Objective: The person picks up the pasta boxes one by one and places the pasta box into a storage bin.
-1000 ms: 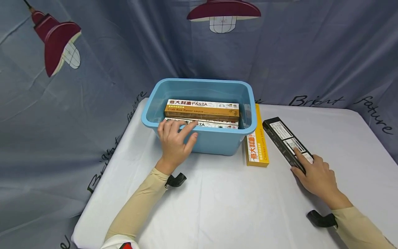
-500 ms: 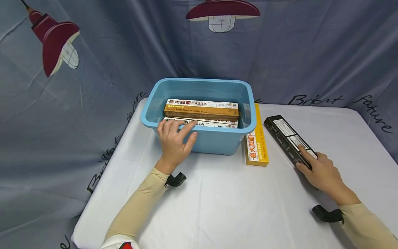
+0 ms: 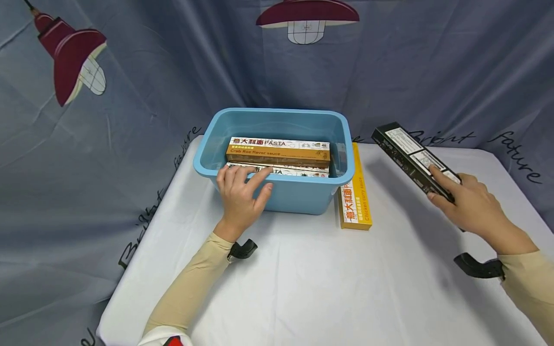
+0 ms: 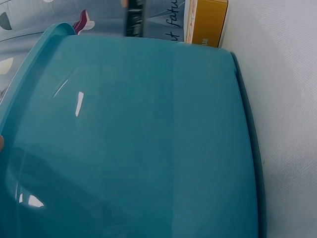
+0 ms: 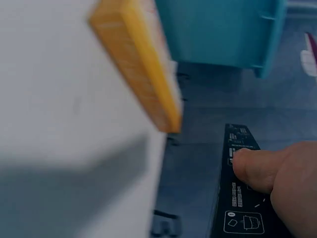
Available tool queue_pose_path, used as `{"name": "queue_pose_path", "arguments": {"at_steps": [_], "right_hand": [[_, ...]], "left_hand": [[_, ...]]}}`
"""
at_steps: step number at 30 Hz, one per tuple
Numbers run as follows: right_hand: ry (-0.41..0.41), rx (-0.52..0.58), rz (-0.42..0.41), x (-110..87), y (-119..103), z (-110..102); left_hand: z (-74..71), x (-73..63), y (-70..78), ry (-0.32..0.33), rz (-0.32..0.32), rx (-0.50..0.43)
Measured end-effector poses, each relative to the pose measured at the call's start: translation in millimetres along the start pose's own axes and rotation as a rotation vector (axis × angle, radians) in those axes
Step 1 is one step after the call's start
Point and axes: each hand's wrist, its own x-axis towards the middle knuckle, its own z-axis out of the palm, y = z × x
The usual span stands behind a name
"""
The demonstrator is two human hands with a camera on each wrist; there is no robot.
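A black pasta box point(image 3: 417, 161) is raised off the table at the right, tilted, and my right hand point(image 3: 473, 204) grips its near end. In the right wrist view the thumb point(image 5: 257, 168) presses against the side of that box. My left hand point(image 3: 240, 197) holds the near rim of a blue plastic bin point(image 3: 294, 194), fingers bent over the edge and thumb outside. Inside the bin lies a brown Crab Roe pasta box point(image 3: 279, 153), with a white-edged box point(image 3: 303, 171) in front of it, partly hidden by the rim.
A yellow Chicken curry pasta box point(image 3: 357, 202) lies on the white table point(image 3: 320, 278), close against the bin's right side. A dark curtain point(image 3: 402, 67) with printed lamps hangs behind the table. Each wrist carries a black camera mount.
My right hand has lifted the black pasta box from the table, moving it up and to the right. My left hand stays on the bin's rim.
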Motion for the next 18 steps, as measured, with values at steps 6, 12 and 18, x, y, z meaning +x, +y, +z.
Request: {"name": "queue_pose_path", "arguments": {"at_steps": [6,12,18], "right_hand": [[0.041,-0.074,-0.082,24.7,-15.6,-45.6],[-0.059,-0.061,-0.163,52.0,-38.7,-81.1],[-0.082,-0.049,-0.266,74.4,-68.3,-95.6]], "left_hand": [[-0.1,-1.3,-0.7,0.001,0.0,0.003],[0.0,-1.2,-0.5,0.001,0.0,0.001],[0.4,-0.6,0.1,0.003,0.001,0.001]]}}
